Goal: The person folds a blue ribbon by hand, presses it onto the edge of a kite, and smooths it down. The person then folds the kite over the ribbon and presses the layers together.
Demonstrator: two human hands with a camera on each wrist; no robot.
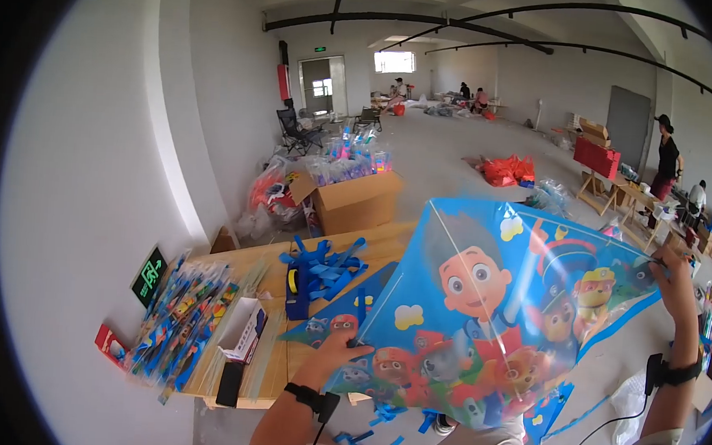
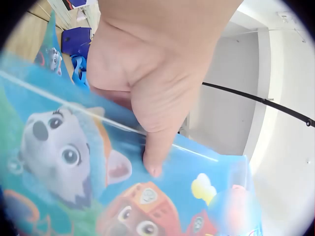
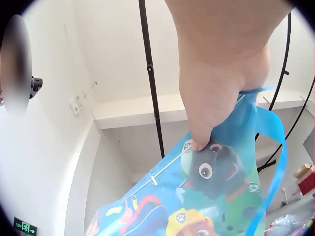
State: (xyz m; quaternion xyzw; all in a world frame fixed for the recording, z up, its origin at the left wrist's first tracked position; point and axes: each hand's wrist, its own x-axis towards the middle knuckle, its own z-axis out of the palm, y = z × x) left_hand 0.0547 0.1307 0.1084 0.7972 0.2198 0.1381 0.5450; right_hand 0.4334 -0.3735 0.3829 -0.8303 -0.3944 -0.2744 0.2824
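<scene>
- The kite [image 1: 448, 318] is pinched at its left side by the left hand [image 1: 333, 358], near its right tip by the right hand [image 1: 677, 283].
- Between both hands' fingers, its length is slanted upward rightward.

Your room is bright, and white light comes in through the small window [image 1: 394, 62] far at the back, which glows so much you can't see out. The pale walls [image 1: 74, 164] look light too, and the shadows are soft. You get shiny white streaks and a milky haze on the kite [image 1: 469, 311]. In the head view, black rims close in all round, and the ceiling pipes [image 1: 409, 19] bend like bows. The people far off are tiny and fuzzy. Your left wrist view is blurry on the kite, with very white walls. Your right wrist view has dark corners and a smudgy oval on its left.
</scene>
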